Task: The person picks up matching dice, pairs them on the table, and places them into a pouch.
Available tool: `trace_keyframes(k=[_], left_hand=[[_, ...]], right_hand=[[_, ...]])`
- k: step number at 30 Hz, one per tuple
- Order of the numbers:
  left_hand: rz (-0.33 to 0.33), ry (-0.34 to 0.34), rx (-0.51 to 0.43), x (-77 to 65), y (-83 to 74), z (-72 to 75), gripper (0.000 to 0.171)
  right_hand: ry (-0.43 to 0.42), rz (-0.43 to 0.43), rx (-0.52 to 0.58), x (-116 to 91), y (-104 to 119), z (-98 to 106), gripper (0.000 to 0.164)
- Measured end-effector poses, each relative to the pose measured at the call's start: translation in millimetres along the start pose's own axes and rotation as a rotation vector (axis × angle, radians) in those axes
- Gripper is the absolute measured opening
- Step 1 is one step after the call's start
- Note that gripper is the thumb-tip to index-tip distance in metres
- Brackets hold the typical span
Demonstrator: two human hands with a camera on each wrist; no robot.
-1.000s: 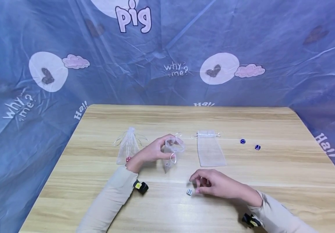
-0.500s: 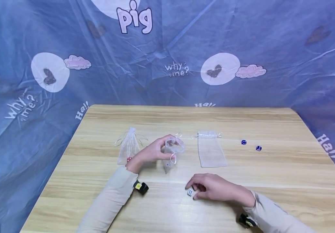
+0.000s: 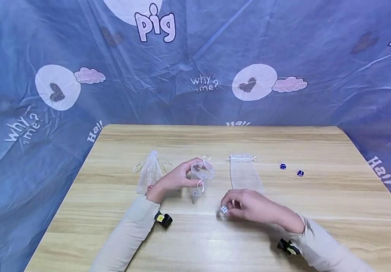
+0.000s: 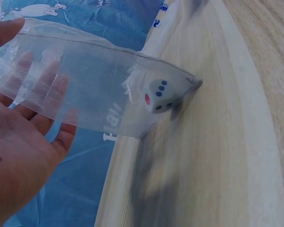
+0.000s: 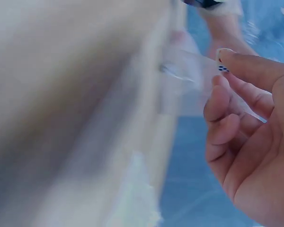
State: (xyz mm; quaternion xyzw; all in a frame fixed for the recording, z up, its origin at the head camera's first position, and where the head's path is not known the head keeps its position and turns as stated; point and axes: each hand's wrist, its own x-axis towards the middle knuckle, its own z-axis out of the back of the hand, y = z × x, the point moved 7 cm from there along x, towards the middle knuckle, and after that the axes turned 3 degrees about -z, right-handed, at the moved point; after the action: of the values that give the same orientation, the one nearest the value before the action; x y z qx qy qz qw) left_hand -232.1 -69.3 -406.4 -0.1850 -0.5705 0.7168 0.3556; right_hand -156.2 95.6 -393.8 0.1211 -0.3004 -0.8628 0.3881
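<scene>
My left hand (image 3: 179, 176) holds a sheer white drawstring bag (image 4: 97, 80), its mouth spread open and its pointed lower end at the tabletop. Through the mesh in the left wrist view shows a white die (image 4: 158, 94) with blue pips and one red pip, low in the bag. My right hand (image 3: 254, 207) pinches another white die (image 3: 224, 209) between thumb and fingertips, raised over the wooden table. This die is right of and nearer me than the bag; its blue pips appear in the right wrist view.
At the left stands a gathered mesh bag (image 3: 149, 172) with a red die (image 3: 150, 187) at its bottom, partly behind my left wrist. A flat mesh bag (image 3: 244, 173) lies beyond my right hand. Farther right sit two blue dice (image 3: 283, 166). A blue printed cloth (image 3: 168, 98) hangs behind the table.
My right hand has closed on the white die that lay on the table and lifted it, moving slightly away from me. The left hand and its bag have stayed nearly still.
</scene>
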Motion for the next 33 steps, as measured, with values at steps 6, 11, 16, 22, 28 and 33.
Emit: trace_keyframes(k=[6,11,16,22,28,33], left_hand=[[-0.019,0.011,-0.008,-0.4,-1.9,0.0,0.053],[-0.001,0.021,0.005,-1.6,-0.8,-0.3,0.053],[0.028,0.031,0.015,-2.0,1.9,-1.4,0.050],[0.028,0.034,0.012,-1.4,3.0,-3.0,0.048],[0.027,0.035,0.019,-1.6,3.2,-2.9,0.045],[0.030,0.034,0.031,-1.0,1.3,-2.8,0.046]], right_hand=[[-0.116,-0.010,0.026,16,10,41,0.017],[-0.173,-0.035,0.056,36,18,58,0.017],[-0.190,-0.050,0.029,57,22,63,0.018],[-0.176,-0.080,-0.002,70,21,62,0.019],[-0.159,-0.094,-0.028,73,18,64,0.021],[-0.183,-0.063,-0.006,73,15,72,0.022]])
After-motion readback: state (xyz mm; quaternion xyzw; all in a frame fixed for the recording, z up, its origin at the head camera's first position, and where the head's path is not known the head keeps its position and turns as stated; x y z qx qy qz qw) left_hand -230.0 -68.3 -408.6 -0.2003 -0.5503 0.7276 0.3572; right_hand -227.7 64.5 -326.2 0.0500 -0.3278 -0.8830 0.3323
